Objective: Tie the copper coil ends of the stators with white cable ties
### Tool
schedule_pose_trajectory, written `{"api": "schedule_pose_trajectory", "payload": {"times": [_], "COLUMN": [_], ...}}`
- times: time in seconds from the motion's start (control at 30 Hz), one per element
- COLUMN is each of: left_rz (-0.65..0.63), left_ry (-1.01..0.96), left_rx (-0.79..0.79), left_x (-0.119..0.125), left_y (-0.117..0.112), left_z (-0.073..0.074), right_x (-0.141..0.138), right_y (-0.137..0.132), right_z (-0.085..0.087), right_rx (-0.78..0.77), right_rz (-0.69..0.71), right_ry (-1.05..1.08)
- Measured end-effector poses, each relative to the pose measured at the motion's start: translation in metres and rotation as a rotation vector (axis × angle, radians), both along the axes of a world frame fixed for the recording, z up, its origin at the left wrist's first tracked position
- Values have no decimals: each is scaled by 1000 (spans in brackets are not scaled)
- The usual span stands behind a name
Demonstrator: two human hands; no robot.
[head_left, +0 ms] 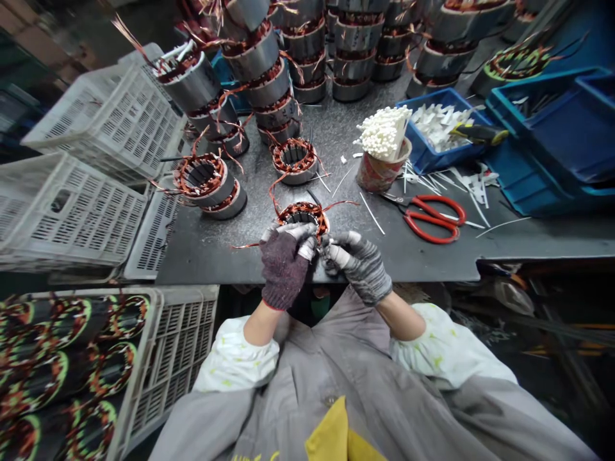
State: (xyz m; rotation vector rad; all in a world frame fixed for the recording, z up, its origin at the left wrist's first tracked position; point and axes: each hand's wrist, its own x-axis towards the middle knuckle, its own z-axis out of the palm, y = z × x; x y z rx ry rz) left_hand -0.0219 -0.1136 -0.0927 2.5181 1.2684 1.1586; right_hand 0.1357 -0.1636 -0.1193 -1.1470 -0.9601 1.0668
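A motor stator [303,218] with copper windings and loose copper leads rests at the near edge of the dark table [432,256]. My left hand [284,262], in a dark knitted glove, grips the stator's near rim with curled fingers. My right hand [358,261], in a grey glove, pinches at the stator's near right side, fingers closed on it. Both thumbs meet over the windings. What the fingertips pinch is too small to make out.
Several more stators [206,179] stand stacked behind and to the left. Red-handled scissors [432,218], a cup of white sleeves [384,153] and blue bins [442,128] lie to the right. White crates [72,205] stand left; one crate [72,371] below holds wound stators.
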Motion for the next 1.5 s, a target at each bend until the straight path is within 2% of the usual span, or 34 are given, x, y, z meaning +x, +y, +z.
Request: {"api": "schedule_pose_trajectory", "payload": {"times": [0.07, 0.13, 0.4, 0.5, 0.63, 0.87, 1.03, 1.27, 1.43, 1.5], "left_rz": [-16, -24, -159, -168, -152, -148, -158, -169, -176, -177], "left_ry": [12, 42, 84, 94, 133, 127, 137, 159, 92, 95], "left_rx": [37, 47, 93, 60, 69, 92, 95, 114, 119, 125], "left_x": [0, 0, -10, -12, -10, -11, -11, -12, -13, -13], "left_y": [0, -1, -3, -4, -4, -5, -5, -5, -2, -2], "left_z": [1, 2, 3, 2, 0, 0, -1, -2, -4, -5], "right_x": [-3, -2, 8, 12, 12, 14, 17, 15, 17, 18], "right_y": [0, 1, 17, 12, 4, 15, 4, 12, 6, 7], "right_z": [3, 6, 4, 4, 3, 0, 4, 1, 5, 5], "right_rx": [-97, -127, 43, 92, 76, 91, 90, 99, 110, 113], "right_rz": [8, 11, -46, -12, -38, -38, -16, 0, 45, 57], "right_ry": [113, 101, -418, -402, -338, -554, -412, -548, -386, -402]}}
